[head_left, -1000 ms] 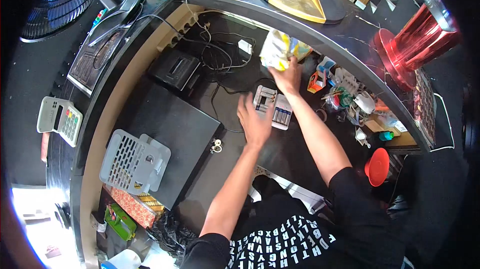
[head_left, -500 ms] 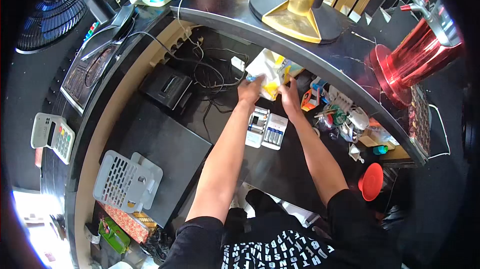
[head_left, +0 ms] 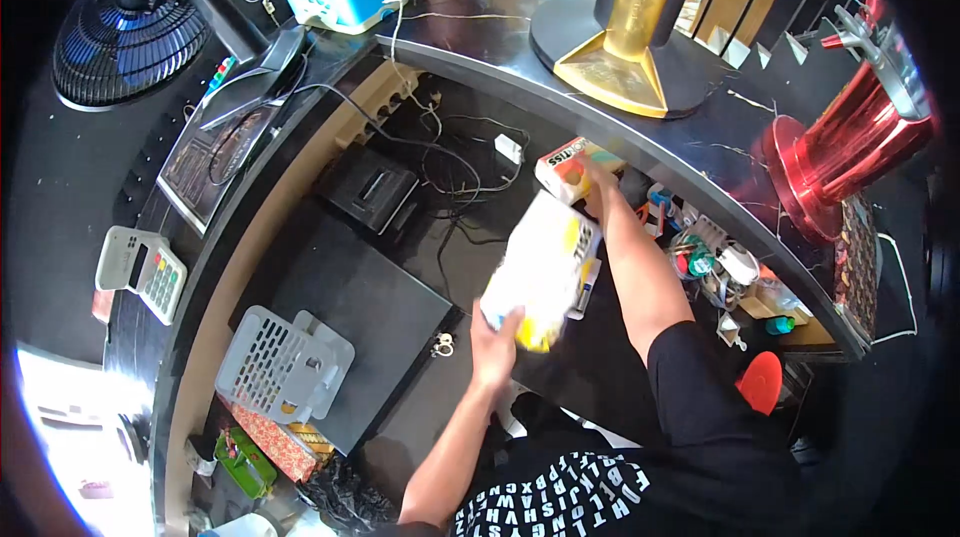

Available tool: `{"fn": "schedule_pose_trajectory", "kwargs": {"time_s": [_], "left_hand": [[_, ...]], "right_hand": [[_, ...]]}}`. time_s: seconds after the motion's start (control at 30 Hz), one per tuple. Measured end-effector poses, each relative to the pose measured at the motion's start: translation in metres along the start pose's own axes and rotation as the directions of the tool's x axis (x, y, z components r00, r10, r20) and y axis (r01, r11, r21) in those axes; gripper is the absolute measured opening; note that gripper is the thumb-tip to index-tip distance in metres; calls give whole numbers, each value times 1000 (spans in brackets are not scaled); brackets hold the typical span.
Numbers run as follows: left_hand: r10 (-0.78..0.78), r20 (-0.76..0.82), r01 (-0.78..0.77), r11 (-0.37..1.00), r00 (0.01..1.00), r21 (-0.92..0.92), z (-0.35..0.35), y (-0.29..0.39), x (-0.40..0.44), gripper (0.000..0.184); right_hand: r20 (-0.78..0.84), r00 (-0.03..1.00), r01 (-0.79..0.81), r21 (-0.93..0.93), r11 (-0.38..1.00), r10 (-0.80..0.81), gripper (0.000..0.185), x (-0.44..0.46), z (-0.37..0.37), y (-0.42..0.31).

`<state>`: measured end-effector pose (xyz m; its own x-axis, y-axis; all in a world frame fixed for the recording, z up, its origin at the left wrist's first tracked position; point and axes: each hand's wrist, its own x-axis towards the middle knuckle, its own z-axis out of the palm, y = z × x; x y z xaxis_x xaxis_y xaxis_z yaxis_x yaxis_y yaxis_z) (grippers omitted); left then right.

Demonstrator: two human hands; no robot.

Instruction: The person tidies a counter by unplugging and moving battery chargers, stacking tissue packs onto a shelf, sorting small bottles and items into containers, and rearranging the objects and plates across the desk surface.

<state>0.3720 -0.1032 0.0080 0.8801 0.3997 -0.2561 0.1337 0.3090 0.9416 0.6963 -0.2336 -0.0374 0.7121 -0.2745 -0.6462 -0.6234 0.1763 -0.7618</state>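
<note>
My left hand [head_left: 493, 345] grips the lower left edge of a white and yellow tissue pack [head_left: 538, 262], which is tilted over the desk. My right hand [head_left: 597, 182] reaches to the back of the desk, its fingers on an orange and white tissue box [head_left: 566, 169] under the counter ledge. Whether those fingers grip the box or only rest on it is hard to see. The battery charger [head_left: 585, 289] shows only in part at the right edge of the tissue pack.
Around the desk are a black printer [head_left: 367, 189], loose cables, a grey perforated basket [head_left: 268, 362], keys [head_left: 442, 344], a red bowl [head_left: 760, 383] and cluttered small items at the right. A fan [head_left: 130, 47] and a red dispenser [head_left: 840, 142] stand on the raised counter.
The white and yellow pack has come toward my body in my left hand, now covering most of the charger. My right hand has left it and touches the orange box, which has come into view.
</note>
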Motion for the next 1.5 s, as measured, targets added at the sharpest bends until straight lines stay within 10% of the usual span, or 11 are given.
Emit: {"fn": "schedule_pose_trajectory", "kwargs": {"time_s": [0.1, 0.2, 0.43, 0.6, 0.83, 1.07, 1.27, 1.4, 1.43, 1.5], "left_hand": [[-121, 26, 123, 984, 992, -130, -23, -21, -43, 45], [-198, 51, 203, 971, 979, -126, -41, -41, -68, 48], [-270, -45, 265, 960, 962, -93, -46, -97, -88, 50], [-233, -114, 227, 972, 966, -63, -39, -107, -98, 48], [-538, 298, 612, 733, 789, -296, -45, -65, -99, 70], [-503, 608, 520, 837, 614, 167, -60, -59, -93, 67], [-469, 451, 537, 843, 759, -29, -99, -45, -119, 71], [-339, 302, 415, 878, 891, -239, -139, -43, -144, 68], [-334, 264, 394, 892, 905, -222, -146, -36, -149, 71], [-329, 198, 364, 915, 923, -174, -159, -29, -156, 70]], "right_hand": [[293, 956, -120, 305, 945, 27, 48, 40, 0, 10], [570, 820, -100, 223, 970, -47, 38, 15, -14, 3], [724, 686, -112, 197, 974, -68, 41, -112, -60, 0], [631, 775, -145, 226, 963, -32, 33, -227, -128, 70], [470, 882, -73, 203, 976, -32, 39, -278, -194, 189], [468, 883, 13, 78, 997, -48, 60, -301, -176, 213], [644, 762, 144, -265, 953, 64, 53, -303, -174, 214], [266, 938, 305, -337, 891, -220, 57, -255, -161, 170], [125, 873, 480, -392, 785, -471, 71, -226, -158, 178], [48, 879, 432, -502, 750, -474, 101, -174, -148, 178]]}}
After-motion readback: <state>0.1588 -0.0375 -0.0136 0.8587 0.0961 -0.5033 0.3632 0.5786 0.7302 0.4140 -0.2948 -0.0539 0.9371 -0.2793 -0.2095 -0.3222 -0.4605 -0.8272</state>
